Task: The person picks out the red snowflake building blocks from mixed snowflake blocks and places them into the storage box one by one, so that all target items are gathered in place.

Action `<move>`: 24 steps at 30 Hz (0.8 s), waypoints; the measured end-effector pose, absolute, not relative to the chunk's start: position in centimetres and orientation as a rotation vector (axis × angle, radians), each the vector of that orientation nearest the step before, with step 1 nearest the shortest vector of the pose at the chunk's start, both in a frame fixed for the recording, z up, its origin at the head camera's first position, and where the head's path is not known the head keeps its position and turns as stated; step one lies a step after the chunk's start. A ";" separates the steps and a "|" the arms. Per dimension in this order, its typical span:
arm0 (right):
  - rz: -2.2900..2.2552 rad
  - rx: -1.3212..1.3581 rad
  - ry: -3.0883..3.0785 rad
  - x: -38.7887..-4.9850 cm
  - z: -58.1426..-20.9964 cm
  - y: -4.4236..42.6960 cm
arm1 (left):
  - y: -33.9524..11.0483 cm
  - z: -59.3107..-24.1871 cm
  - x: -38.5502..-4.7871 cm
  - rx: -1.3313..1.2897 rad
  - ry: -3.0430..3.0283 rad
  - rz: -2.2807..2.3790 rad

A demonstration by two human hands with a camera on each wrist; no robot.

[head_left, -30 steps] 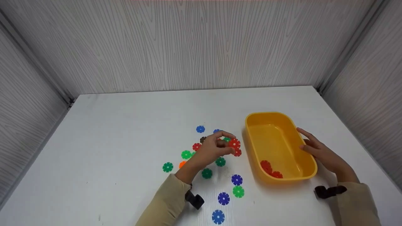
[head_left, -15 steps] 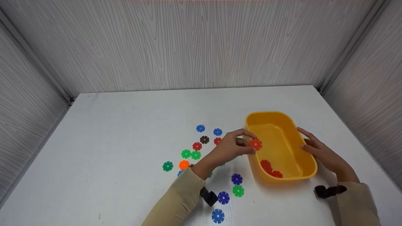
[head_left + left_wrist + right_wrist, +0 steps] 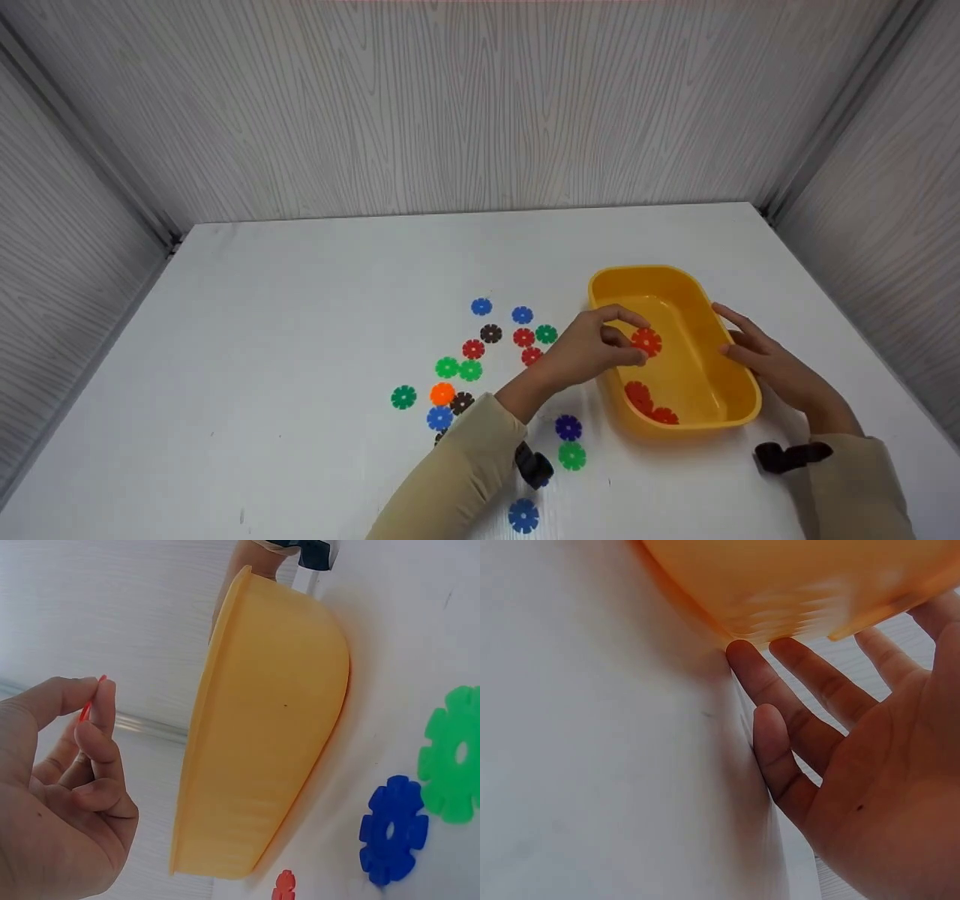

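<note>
Your left hand [image 3: 591,348] pinches a red disc [image 3: 646,342] above the yellow tray [image 3: 679,356]; sloppy release could bounce it out. Your right hand [image 3: 784,375] grips the yellow tray: jerking could shift it.

Left grip [image 3: 589,351] out over the yellow tub [image 3: 654,282], a red disc [image 3: 646,342] pinched between thumb and fingertip! Two reds [image 3: 638,397] lie below at the tub's near end. On the other side, the right grip [image 3: 784,375] holds the rim, thumb over the edge. And look at that scatter across the tabletop [image 3: 300,315]: two light greens [image 3: 470,370] side by side, an orange [image 3: 442,394] tucked beside a brown [image 3: 462,403] and a blue [image 3: 439,418]! Closer in, a purple [image 3: 568,427] sits just beyond a bright green [image 3: 572,456].
</note>
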State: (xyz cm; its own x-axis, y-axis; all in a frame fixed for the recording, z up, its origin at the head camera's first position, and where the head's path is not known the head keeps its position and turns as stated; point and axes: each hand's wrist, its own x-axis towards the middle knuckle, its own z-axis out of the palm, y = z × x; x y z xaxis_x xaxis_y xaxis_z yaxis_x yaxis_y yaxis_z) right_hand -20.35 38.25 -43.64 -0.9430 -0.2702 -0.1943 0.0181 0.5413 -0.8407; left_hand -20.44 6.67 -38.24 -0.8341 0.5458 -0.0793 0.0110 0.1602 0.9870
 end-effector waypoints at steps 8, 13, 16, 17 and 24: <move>-1.358 -0.190 2.469 -20.4 -43.7 38.3 | 7.8 -38.0 -19.8 0.525 1.976 1.713; -1.353 -0.175 2.467 -20.3 -43.7 38.1 | 8.5 -38.2 -19.4 0.485 1.997 1.704; -1.349 -0.159 2.467 -20.4 -43.7 38.1 | 8.8 -38.4 -19.3 0.479 2.012 1.691; -1.345 -0.148 2.469 -20.4 -43.7 38.1 | 8.8 -38.4 -19.2 0.477 2.014 1.685; -1.339 -0.173 2.482 -20.4 -43.7 38.3 | 9.1 -39.2 -19.1 0.466 2.005 1.655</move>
State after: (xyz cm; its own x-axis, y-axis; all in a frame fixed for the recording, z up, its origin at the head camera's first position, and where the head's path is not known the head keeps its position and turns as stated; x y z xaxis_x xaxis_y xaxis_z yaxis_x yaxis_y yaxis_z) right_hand -20.38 38.28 -43.69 -0.9431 -0.2522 -0.2167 0.0426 0.5545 -0.8311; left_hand -19.10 9.12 -39.24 -0.8190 0.5522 -0.1563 -0.0488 0.2044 0.9777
